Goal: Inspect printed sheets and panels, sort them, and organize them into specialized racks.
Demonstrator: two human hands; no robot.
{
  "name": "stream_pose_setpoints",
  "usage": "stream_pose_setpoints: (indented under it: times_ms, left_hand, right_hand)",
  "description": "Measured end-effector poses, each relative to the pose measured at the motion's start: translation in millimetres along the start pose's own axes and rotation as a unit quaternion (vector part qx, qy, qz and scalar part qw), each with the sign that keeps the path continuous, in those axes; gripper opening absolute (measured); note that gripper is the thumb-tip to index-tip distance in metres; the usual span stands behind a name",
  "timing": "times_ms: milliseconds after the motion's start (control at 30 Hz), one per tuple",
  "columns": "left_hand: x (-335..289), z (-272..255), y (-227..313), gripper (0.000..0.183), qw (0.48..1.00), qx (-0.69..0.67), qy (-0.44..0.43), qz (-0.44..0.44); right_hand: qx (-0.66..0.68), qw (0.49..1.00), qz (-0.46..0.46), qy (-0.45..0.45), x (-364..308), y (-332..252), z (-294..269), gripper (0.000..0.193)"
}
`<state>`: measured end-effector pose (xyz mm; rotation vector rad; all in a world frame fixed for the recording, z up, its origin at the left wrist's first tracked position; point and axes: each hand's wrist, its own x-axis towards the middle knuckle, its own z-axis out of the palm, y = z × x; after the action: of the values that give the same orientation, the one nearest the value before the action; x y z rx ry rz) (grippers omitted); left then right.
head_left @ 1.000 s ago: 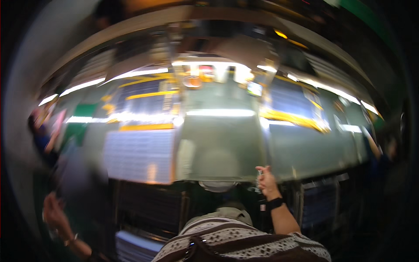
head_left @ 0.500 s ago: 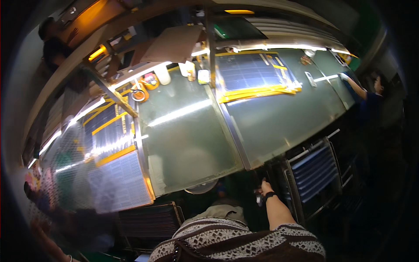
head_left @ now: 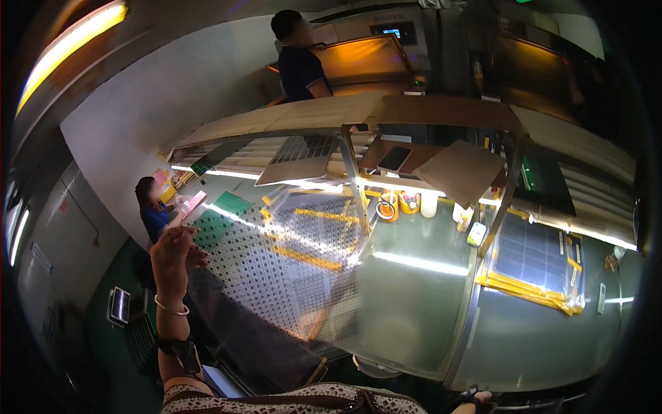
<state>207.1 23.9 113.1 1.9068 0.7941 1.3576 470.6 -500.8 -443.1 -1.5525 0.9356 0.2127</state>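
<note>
My left hand (head_left: 174,250) is up at left, fingers pinched on the edge of a translucent, dark-dotted plastic sheet (head_left: 272,272) over the glossy grey-green bench (head_left: 414,303). My right hand (head_left: 483,398) is cut off; I can't tell its grip. I judge this a holding step; moving on calls for keeping the sheet taut. It slants down rightward; its long axis I can't settle.
</note>
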Motion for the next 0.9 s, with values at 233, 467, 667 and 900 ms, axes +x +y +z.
stream_pose_setpoints:
  times_ms: [233,467,667,900]
  left_hand:
    - [-2,20,2,0.019,1.0,-0.002,0.002,-0.023]
    - [18,-1,-1,0.03,0.995,0.061,0.067,0.028]
    - [43,-39,-55,0.028,0.974,-0.095,0.206,-0.02]
    - [-5,-53,-271,0.037,0.874,-0.268,0.279,-0.294]
  right_hand:
    - [-0.078,0.992,-0.087,0.051,-50,-33,-23,0.021]
    - [-0.031,0.925,-0.149,-0.349,-184,-113,54,0.033]
    - [-0.115,0.61,-0.073,-0.78,-289,-120,249,0.059]
    - [0.007,0.554,0.207,-0.806,-353,-72,362,0.064]
